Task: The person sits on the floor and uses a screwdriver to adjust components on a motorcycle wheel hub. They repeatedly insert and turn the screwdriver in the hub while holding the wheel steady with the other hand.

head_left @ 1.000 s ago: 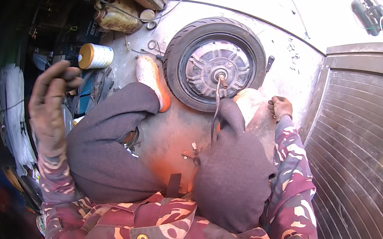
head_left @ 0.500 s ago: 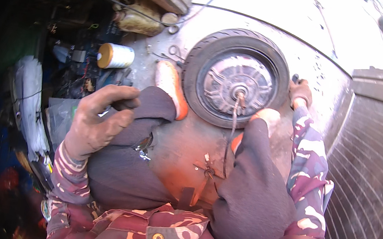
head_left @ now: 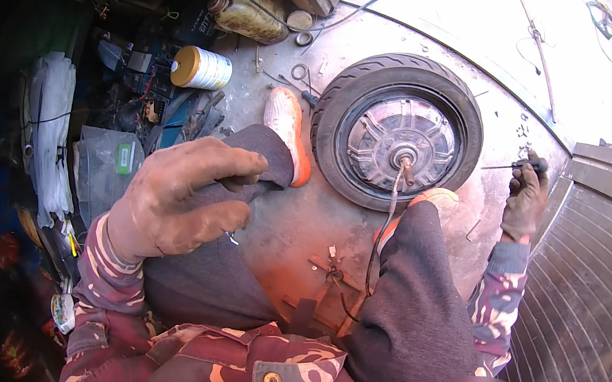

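A wheel with a black tyre and a metal hub motor (head_left: 375, 134) lies flat on the floor between my shoes. A dark cable (head_left: 372, 254) runs from its axle toward my legs. Off the wheel's right side, my right hand (head_left: 525, 200) is closed round the black handle of a screwdriver (head_left: 527, 165). Its thin shaft points left at the tyre, apart from it. My left hand (head_left: 185, 202) hovers over my left leg, fingers bent and thumb apart, with nothing seen in it.
At left stand a white tub with a yellow lid (head_left: 202, 69), a dirty plastic jug (head_left: 252, 14) and cluttered tools. A ribbed metal panel (head_left: 592, 306) rises on the right. A hex key (head_left: 474, 229) and small loose parts (head_left: 524, 135) lie on the floor.
My right hand has moved right, away from the tyre, and now shows the screwdriver. My left hand stays raised and bent. The view has shifted slightly, with the wheel in the same place.
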Motion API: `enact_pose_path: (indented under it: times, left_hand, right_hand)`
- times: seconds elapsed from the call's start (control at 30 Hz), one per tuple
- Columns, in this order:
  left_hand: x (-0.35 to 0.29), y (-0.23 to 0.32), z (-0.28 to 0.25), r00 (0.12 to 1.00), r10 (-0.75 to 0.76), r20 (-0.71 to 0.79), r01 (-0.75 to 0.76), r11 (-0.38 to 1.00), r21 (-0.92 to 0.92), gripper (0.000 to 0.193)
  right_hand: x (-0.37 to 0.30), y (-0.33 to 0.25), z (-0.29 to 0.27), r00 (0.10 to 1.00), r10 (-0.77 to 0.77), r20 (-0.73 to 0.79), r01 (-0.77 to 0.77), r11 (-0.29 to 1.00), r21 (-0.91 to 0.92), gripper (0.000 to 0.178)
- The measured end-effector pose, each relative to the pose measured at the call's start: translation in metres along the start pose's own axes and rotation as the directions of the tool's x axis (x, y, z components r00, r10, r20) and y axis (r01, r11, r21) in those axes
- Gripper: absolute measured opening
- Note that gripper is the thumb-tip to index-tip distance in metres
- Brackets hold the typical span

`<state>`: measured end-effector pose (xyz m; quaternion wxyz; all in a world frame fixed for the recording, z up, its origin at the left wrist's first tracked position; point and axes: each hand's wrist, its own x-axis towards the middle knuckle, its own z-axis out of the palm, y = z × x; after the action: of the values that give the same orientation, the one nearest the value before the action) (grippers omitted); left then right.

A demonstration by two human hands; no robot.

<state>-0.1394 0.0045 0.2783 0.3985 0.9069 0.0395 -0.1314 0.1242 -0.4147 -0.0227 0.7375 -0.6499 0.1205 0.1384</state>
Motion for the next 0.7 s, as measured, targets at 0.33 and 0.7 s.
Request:
enact_pose_path:
  times: [0.33,0.7]
  left_hand:
    - [-0.005,-0.004,0.004,0.995,0.096,-0.039,-0.096,0.995,0.016,0.053]
    - [-0.024,-0.013,-0.002,0.994,0.105,-0.017,-0.105,0.994,0.027,0.057]
  right_hand:
    - [-0.097,-0.037,0.153,0.864,-0.296,0.408,0.317,0.948,0.016,0.039]
    - [-0.084,-0.011,0.158,0.827,-0.351,0.440,0.479,0.848,-0.225,0.037]
